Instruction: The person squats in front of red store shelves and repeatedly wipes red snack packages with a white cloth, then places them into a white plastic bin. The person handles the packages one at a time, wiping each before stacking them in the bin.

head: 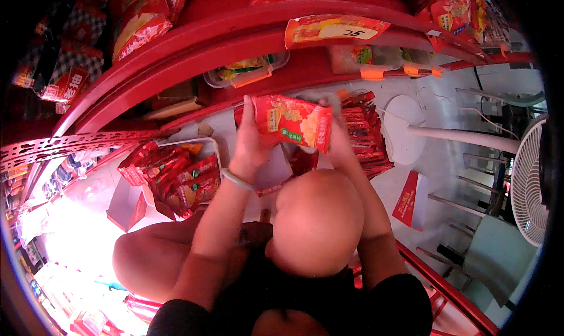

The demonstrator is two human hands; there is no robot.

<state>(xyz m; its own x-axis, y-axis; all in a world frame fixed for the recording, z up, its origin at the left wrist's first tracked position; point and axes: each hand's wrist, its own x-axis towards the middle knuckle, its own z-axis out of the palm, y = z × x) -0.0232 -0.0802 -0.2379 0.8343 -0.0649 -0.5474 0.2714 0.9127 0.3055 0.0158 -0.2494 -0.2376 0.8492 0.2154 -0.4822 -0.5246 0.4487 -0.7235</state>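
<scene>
Between both hands, in front of the bent knees, is a red printed snack packet (291, 121). My left hand (252, 144) grips its left end, thumb up along the edge. My right hand (337, 131) holds the right end, its fingers partly hidden by the packet. Below the hands an open carton (273, 170) with a pale inside sits on the floor. To the left, a white-rimmed basket (216, 147) holds many similar red packets (189, 181). Right of my hands lies a dense row of red packets (363, 137).
Red metal shelves (185, 49) curve overhead, carrying packets and clear plastic tubs (246, 71). An empty carton (125, 203) stands at left, a red-and-white carton (410, 201) at right. A white pedestal fan (528, 181) and a pale green chair (498, 256) are at far right.
</scene>
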